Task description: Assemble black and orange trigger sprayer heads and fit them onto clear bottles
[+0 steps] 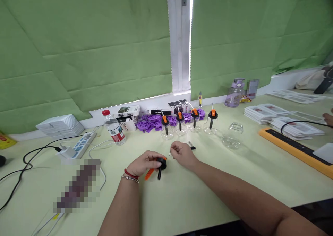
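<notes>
Black-and-orange lid (163, 164), near the scene's centre, gripped by your left hand (147, 162); your right hand (181, 153), just right of it, pinches a slim rod (170, 153). For good control, steady the lid and keep the rod's tip exposed.

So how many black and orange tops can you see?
5. The held top is in the left hand. From left to right, the first top, second top, third top and fourth top sit on a row of clear jars near the purple parts.
</notes>
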`<state>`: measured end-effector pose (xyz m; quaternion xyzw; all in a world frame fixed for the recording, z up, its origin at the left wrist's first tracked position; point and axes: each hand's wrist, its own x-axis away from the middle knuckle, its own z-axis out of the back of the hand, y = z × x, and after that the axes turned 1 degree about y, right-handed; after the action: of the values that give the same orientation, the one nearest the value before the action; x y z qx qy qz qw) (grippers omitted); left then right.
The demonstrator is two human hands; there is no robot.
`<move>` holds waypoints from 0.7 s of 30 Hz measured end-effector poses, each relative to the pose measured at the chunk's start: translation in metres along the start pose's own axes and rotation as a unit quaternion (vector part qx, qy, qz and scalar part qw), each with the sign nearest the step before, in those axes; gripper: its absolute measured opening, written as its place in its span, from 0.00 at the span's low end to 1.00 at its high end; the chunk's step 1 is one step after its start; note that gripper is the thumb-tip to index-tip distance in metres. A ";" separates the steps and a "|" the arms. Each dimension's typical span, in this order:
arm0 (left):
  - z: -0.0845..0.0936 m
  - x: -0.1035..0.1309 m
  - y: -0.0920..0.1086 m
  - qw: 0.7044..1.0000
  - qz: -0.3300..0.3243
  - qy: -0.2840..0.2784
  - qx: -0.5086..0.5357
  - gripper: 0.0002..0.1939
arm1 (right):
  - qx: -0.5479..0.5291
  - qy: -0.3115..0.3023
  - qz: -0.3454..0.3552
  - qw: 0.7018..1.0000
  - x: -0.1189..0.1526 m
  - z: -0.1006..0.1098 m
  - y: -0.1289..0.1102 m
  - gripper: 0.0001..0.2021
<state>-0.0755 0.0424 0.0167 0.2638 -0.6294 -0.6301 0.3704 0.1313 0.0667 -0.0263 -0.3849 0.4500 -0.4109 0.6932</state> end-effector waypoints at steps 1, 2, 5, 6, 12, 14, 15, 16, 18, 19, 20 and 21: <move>0.002 -0.002 -0.002 0.998 0.002 0.060 0.011 0.21 | 0.095 -0.021 0.063 0.993 -0.001 0.000 0.001 0.05; 0.004 -0.003 -0.004 0.993 0.008 0.120 0.018 0.20 | 0.190 -0.048 0.116 0.974 -0.002 0.000 0.002 0.06; 0.013 -0.010 -0.012 0.960 0.055 0.275 0.018 0.21 | 0.412 -0.157 0.219 0.870 -0.005 -0.005 0.005 0.09; 0.015 -0.012 -0.015 0.948 0.072 0.310 0.016 0.22 | 0.461 -0.189 0.243 0.832 -0.006 -0.007 0.006 0.10; 0.023 -0.020 -0.031 0.923 0.108 0.369 0.011 0.19 | 0.553 -0.245 0.280 0.746 -0.014 -0.011 0.009 0.12; 0.024 -0.021 -0.033 0.921 0.111 0.372 0.009 0.16 | 0.552 -0.242 0.266 0.752 -0.014 -0.010 0.008 0.11; 0.024 -0.021 -0.034 0.921 0.111 0.372 0.009 0.15 | 0.550 -0.241 0.259 0.756 -0.014 -0.010 0.007 0.11; 0.024 -0.021 -0.034 0.922 0.111 0.371 0.010 0.14 | 0.548 -0.241 0.251 0.760 -0.013 -0.010 0.006 0.11; 0.023 -0.021 -0.032 0.924 0.107 0.366 0.016 0.13 | 0.540 -0.245 0.234 0.770 -0.012 -0.009 0.003 0.11; 0.023 -0.020 -0.031 0.926 0.105 0.362 0.020 0.12 | 0.531 -0.244 0.223 0.780 -0.011 -0.008 0.001 0.11; 0.022 -0.019 -0.029 0.928 0.102 0.359 0.026 0.12 | 0.514 -0.236 0.212 0.797 -0.010 -0.009 -0.001 0.12; 0.021 -0.019 -0.027 0.930 0.098 0.354 0.033 0.12 | 0.491 -0.218 0.197 0.820 -0.010 -0.009 -0.004 0.12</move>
<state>-0.0848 0.0681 -0.0111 0.4184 -0.5005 -0.4354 0.6203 0.1194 0.0724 -0.0223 0.0239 0.0927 -0.3373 0.9365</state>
